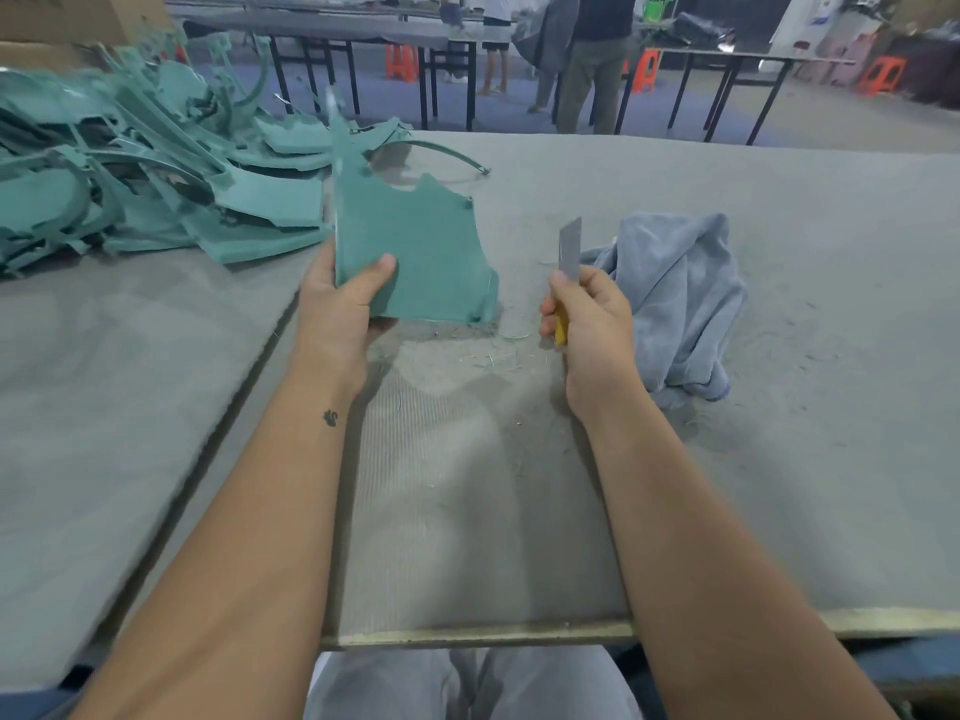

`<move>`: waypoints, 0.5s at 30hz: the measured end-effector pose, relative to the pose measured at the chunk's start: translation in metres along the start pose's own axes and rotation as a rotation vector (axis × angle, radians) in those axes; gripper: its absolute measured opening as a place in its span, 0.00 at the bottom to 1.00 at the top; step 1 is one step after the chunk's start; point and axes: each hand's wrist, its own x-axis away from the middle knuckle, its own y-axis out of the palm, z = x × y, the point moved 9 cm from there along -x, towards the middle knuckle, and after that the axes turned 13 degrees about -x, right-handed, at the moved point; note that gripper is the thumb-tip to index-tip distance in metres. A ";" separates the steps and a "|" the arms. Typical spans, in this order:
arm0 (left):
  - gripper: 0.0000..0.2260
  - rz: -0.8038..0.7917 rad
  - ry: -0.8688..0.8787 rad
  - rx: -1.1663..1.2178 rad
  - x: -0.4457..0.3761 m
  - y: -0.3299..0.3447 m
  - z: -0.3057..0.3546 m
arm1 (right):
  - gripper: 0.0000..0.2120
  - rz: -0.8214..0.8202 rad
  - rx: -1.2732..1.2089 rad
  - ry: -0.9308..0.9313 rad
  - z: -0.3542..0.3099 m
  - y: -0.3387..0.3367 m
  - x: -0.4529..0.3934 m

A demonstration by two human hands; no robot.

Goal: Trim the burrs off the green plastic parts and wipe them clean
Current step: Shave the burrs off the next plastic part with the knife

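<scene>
Two hands are seen over a grey felt worktop (779, 459): a flat green plastic part (415, 252) is gripped by the left hand (343, 304), a yellow-handled utility knife (566, 272) by the right hand (592, 324), beside a crumpled grey-blue cloth (680, 298).

The right hand (587, 324) hides most of the knife's yellow handle (560, 328).

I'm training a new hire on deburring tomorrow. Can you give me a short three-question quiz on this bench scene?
1. True or false: the knife blade is touching the held green part.
2. Which hand holds the knife? A) left B) right
3. Fill in: the grey cloth lies on the table beside the ____ hand.

Key:
1. False; there is a gap between them.
2. B; the right hand grips its yellow handle, the left hand the part.
3. right
</scene>
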 end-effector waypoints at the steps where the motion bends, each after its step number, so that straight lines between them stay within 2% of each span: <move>1: 0.12 0.064 0.066 -0.056 0.000 -0.007 0.005 | 0.07 0.003 0.042 -0.012 -0.001 0.001 0.000; 4: 0.14 0.311 0.305 -0.380 0.006 -0.022 0.028 | 0.09 -0.007 0.174 -0.096 -0.007 0.006 0.005; 6: 0.15 0.383 0.335 -0.401 0.012 -0.025 0.032 | 0.11 -0.023 0.222 -0.168 -0.011 0.011 0.009; 10: 0.13 0.360 0.251 -0.257 0.008 -0.030 0.024 | 0.11 -0.064 0.264 -0.229 -0.014 0.019 0.012; 15: 0.07 0.240 -0.076 0.148 -0.006 -0.036 -0.004 | 0.14 -0.003 0.247 -0.312 -0.023 0.012 0.012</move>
